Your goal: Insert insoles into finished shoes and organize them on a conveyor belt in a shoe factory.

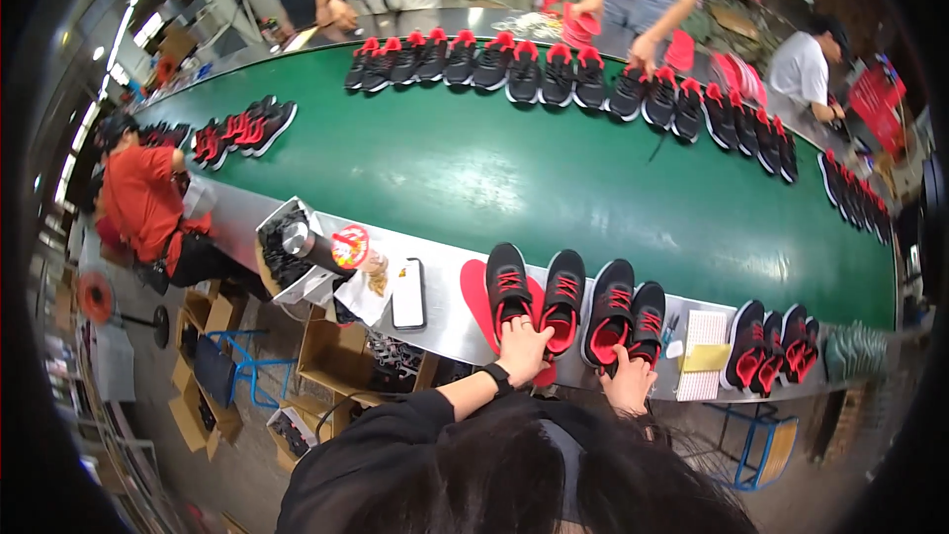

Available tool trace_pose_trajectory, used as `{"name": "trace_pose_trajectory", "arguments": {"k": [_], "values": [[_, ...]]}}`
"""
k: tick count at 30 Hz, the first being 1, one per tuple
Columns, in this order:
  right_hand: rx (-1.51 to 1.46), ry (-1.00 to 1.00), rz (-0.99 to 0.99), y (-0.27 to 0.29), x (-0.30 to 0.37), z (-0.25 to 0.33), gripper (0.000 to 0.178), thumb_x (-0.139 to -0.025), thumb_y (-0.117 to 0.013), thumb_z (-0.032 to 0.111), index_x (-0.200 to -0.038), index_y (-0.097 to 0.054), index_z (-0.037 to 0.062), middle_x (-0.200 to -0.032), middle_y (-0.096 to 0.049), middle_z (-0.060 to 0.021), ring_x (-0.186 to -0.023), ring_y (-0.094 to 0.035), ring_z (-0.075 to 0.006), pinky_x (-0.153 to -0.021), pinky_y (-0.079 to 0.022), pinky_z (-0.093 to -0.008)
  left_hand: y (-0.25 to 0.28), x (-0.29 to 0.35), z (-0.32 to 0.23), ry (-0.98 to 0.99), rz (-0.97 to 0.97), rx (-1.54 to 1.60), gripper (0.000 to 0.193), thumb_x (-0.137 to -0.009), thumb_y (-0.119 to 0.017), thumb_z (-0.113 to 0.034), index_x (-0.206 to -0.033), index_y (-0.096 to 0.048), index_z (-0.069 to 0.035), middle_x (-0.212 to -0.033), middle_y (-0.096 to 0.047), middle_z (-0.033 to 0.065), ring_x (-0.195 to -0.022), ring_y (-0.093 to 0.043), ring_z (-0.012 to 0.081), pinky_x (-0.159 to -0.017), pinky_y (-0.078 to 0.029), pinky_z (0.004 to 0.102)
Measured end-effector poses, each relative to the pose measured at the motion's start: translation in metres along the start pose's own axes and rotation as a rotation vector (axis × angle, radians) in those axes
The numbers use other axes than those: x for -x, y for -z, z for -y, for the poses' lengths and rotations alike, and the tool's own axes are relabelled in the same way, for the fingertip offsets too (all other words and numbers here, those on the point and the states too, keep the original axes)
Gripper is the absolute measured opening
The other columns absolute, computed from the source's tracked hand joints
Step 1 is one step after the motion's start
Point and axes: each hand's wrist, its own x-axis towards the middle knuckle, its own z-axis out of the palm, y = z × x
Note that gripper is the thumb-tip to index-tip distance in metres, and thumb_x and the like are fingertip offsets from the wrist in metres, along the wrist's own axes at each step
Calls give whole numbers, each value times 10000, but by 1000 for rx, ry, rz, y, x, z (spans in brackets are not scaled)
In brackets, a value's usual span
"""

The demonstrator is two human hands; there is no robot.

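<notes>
Two pairs of black sneakers with red laces and red lining stand side by side on the metal ledge before me, toes pointing away. My left hand (522, 348) is closed at the heel openings of the left pair, between the left sneaker (507, 272) and its mate (565, 282). The heels of the other pair, a sneaker (612, 292) and a second sneaker (648, 309), are in the grip of my right hand (630, 381); its fingertips are partly hidden. Red insoles (476, 289) lie partly under the left pair.
Beyond the ledge runs a green conveyor belt (474, 168), lined with black sneakers (524, 74) at its far edge. Left on the ledge are a phone (408, 294), a cup and a white box (314, 287). Right are a white card (703, 336) and more sneakers (748, 341). Other people work around.
</notes>
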Motion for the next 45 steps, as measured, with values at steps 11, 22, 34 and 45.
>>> {"name": "trace_pose_trajectory", "arguments": {"k": [11,22,34,45], "values": [[-228,179,172,143,-105,80,502,-709,-726,527,-943,-687,84,-817,-684,-178,-807,-662,-348,-705,-507,-432,147,-42,111,-97,-9,194,775,-591,-755,-621,-1160,-617,-114,-926,-679,156,-939,-645,318,-888,-357,457],[-272,503,39,98,-220,312,503,-774,-691,509,-1116,-651,142,-1050,-620,-217,-1069,-549,-394,-840,-498,-484,276,-55,314,239,-282,-257,679,-504,-863,-477,-1073,-657,-170,-965,-647,99,-1022,-595,256,-909,-317,469],[-496,792,464,-30,-289,407,825,-814,-666,496,-1440,-361,54,-1448,-365,-289,-1365,-341,-412,-1122,-309,-454,226,-119,444,429,238,68,830,-718,-756,-511,-1412,-431,-193,-1381,-511,147,-1285,-477,333,-1068,-335,532],[-583,561,260,-14,-190,145,380,-852,-671,265,-1135,-630,15,-1140,-631,-181,-1108,-574,-336,-962,-449,-416,218,-118,344,125,392,-82,638,-800,-654,-502,-1339,-540,-182,-1277,-600,136,-1141,-591,329,-936,-461,495]]}}
